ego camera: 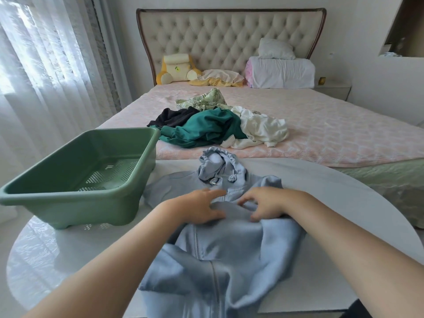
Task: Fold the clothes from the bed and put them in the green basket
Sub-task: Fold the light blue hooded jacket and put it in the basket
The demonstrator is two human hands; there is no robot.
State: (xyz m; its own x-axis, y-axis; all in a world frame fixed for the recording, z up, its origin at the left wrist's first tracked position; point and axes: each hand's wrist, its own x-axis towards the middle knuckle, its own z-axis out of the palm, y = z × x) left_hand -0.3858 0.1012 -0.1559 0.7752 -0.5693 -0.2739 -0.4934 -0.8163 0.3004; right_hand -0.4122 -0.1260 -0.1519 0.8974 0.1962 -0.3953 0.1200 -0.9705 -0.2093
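A light blue zip hoodie lies spread on a white round table at the near side, its hood pointing far, toward the bed. Both hands rest on the chest part of the hoodie, close to the zipper. The left hand lies flat with loose fingers, its thumb under a fold of the cloth. The right hand has bent fingers that pinch a fold of the blue cloth. The green basket stands on the left part of the table, just beside the hoodie's left sleeve, and nothing is inside it. On the bed, further away, there is a pile of unfolded clothes: a black piece, a dark green garment, a white one and a leaf-pattern one.
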